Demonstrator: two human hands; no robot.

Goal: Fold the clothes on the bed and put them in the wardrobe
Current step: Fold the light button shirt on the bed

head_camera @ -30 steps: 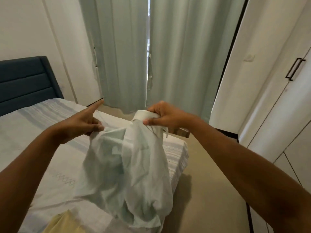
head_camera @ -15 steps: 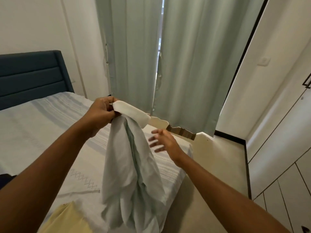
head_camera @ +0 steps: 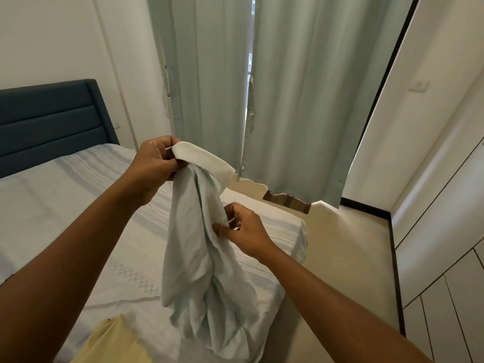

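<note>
Head view: our left hand (head_camera: 154, 165) gripped the collar (head_camera: 207, 163) on top, the garment (head_camera: 193, 258) hung straight down, our right hand (head_camera: 246, 231) pinched its edge halfway.

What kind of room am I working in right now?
Most likely a bedroom: a made bed with a dark blue headboard on the left, long pale green curtains ahead, and white built-in wardrobe doors along the right. The left hand and right hand hold a pale garment above the bed.
</note>
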